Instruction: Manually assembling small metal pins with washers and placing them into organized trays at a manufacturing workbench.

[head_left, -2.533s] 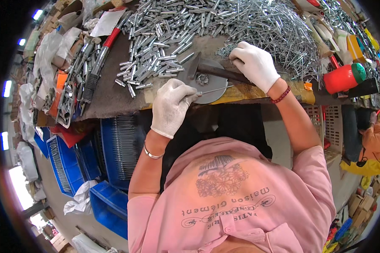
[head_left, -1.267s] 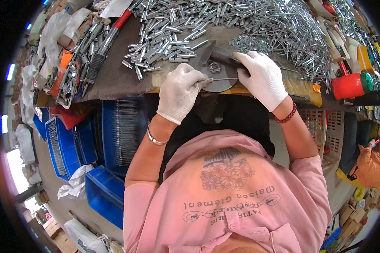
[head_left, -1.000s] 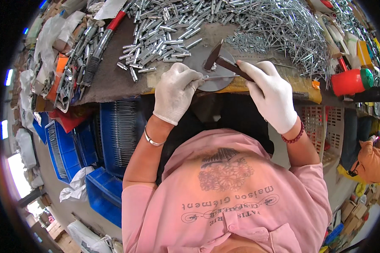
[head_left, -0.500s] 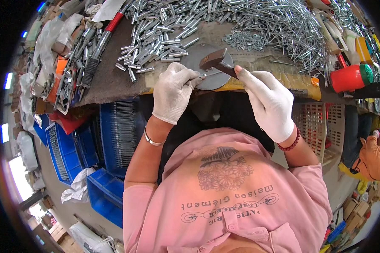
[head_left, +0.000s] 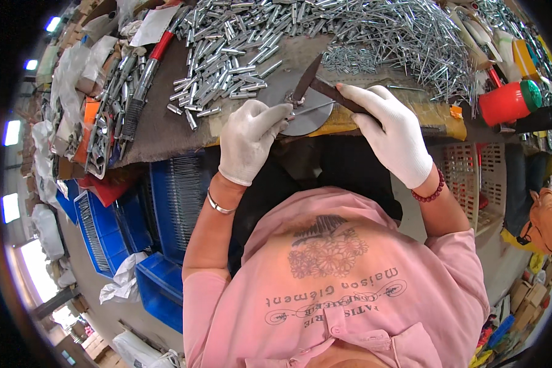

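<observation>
My left hand [head_left: 249, 141], in a white knit glove, is closed in a pinch at the left edge of a round grey metal disc [head_left: 310, 124]. A thin metal rod [head_left: 316, 108] runs from its fingertips across the disc; the pinched end is hidden. In my right hand [head_left: 394, 132], also gloved, is a hammer [head_left: 332, 91], gripped by its dark handle. The hammer head is over the disc, close to the left fingertips and the rod's end. Whether it touches the metal I cannot tell.
Beyond the disc lie heaps of short metal tubes [head_left: 233, 70], small pins [head_left: 349, 59] and long thin rods [head_left: 411, 43]. Hand tools [head_left: 144, 86] lie at the left, a red jar [head_left: 506, 103] at the right. Blue bins [head_left: 172, 202] and a cream plastic crate [head_left: 463, 168] stand below the bench.
The hammer head has swung down toward the left fingertips and its angle has turned. The thin rod now shows across the disc. My left hand has shifted only slightly.
</observation>
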A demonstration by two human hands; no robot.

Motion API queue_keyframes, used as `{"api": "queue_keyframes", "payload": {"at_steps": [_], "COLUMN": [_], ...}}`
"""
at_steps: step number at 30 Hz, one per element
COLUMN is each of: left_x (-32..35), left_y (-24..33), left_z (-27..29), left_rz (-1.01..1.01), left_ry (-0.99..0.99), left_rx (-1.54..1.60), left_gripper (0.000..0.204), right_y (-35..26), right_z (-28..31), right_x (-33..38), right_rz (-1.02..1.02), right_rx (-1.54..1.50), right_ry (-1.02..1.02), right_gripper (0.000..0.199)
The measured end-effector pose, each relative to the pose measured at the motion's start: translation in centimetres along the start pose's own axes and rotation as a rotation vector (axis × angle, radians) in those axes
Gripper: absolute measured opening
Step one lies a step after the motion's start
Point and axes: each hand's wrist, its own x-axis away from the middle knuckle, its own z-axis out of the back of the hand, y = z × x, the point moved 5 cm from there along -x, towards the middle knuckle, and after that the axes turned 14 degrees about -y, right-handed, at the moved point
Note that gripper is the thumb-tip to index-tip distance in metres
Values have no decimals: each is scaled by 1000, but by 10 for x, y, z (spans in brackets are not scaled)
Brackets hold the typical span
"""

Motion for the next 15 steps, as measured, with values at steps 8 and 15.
{"api": "queue_keyframes", "payload": {"at_steps": [8, 15], "left_x": [-2, 0], "left_y": [6, 8], "left_z": [-1, -1], "left_rz": [-50, -44], "left_ry": [-28, -16], "left_rx": [-107, -148], "left_gripper": [24, 20], "right_y": [10, 27], "right_z": [-3, -12], "right_x": [4, -16], "right_rz": [-34, -38], "right_rx": [-27, 41], "right_ry": [16, -23], "right_gripper": [51, 49]}}
